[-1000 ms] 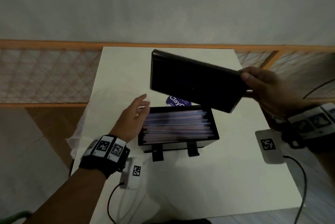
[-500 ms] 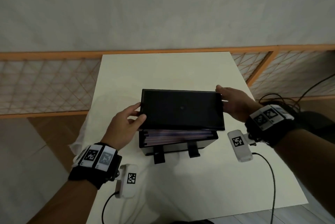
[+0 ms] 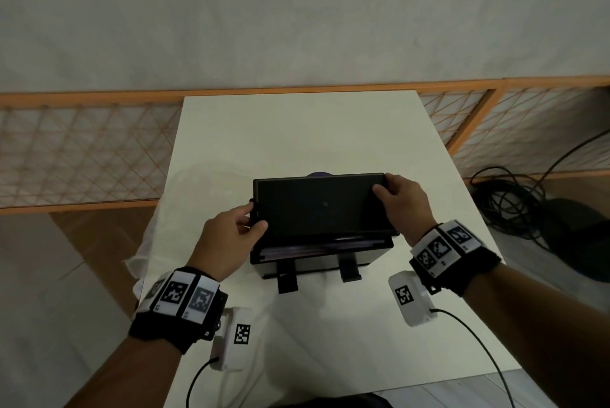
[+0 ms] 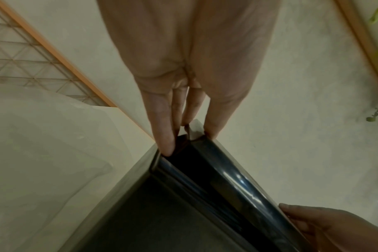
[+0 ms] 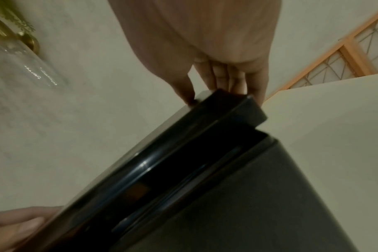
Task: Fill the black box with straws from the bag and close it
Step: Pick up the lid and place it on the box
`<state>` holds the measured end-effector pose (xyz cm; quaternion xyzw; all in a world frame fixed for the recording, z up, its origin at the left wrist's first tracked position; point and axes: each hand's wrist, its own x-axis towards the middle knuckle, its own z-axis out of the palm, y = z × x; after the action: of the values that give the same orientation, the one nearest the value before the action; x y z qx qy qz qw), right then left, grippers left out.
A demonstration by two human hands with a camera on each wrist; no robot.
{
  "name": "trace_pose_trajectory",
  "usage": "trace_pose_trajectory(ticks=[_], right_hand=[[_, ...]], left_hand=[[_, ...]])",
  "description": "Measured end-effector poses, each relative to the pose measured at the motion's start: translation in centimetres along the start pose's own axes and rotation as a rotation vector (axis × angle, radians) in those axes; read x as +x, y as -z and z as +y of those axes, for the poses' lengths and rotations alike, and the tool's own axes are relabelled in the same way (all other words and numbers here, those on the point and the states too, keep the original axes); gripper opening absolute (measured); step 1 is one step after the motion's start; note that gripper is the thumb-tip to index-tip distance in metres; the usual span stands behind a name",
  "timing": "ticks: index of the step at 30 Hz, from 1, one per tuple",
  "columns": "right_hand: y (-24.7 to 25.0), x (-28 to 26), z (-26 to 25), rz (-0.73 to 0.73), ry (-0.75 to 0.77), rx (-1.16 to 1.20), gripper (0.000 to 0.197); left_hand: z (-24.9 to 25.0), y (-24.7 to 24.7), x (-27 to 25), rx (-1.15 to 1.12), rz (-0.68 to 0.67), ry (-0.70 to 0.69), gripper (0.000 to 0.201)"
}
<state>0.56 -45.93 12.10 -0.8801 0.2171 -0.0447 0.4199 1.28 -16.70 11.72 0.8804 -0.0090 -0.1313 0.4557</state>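
The black box [image 3: 317, 260] stands mid-table, and a thin band of purple straws [image 3: 317, 247] shows at its front rim. A flat black lid [image 3: 321, 206] hovers just above it, its front edge raised. My left hand [image 3: 254, 221] pinches the lid's left end, thumb on top; the left wrist view shows those fingers [image 4: 162, 129] at the corner of the lid [image 4: 233, 172]. My right hand [image 3: 384, 188] grips the lid's far right corner, and in the right wrist view the lid [image 5: 183, 139] sits slightly off the box [image 5: 248, 196]. Two open latches [image 3: 287, 279] hang at the front.
A clear plastic bag [image 3: 148, 242] lies crumpled at the table's left edge, and something purple [image 3: 318, 174] peeks out behind the lid. The white table [image 3: 313, 133] is ringed by an orange lattice fence [image 3: 82, 150]. Black cables [image 3: 515, 206] coil on the floor at right.
The right hand brought the lid down from a tilted position over the box. The left hand left the box's side and took the lid's left end. The lid now sits lower.
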Motion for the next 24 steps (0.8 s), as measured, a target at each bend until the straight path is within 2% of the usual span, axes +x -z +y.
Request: trace_pose_trajectory(ticks=[7,16,24], right_hand=[[-0.7,-0.5,0.2,-0.047,-0.032,-0.164,0.025],[-1.2,-1.1,-0.2,-0.062,-0.051,-0.134,0.029],[-1.5,-1.6,-0.1,-0.048,-0.072,-0.032,0.028]], left_hand=[[0.9,0.1,-1.4,0.116,-0.017,-0.005,0.037],[1.1,0.2,-1.6,0.158,-0.009,-0.008,0.025],[0.9,0.0,-1.2,0.085,0.030,0.065,0.032]])
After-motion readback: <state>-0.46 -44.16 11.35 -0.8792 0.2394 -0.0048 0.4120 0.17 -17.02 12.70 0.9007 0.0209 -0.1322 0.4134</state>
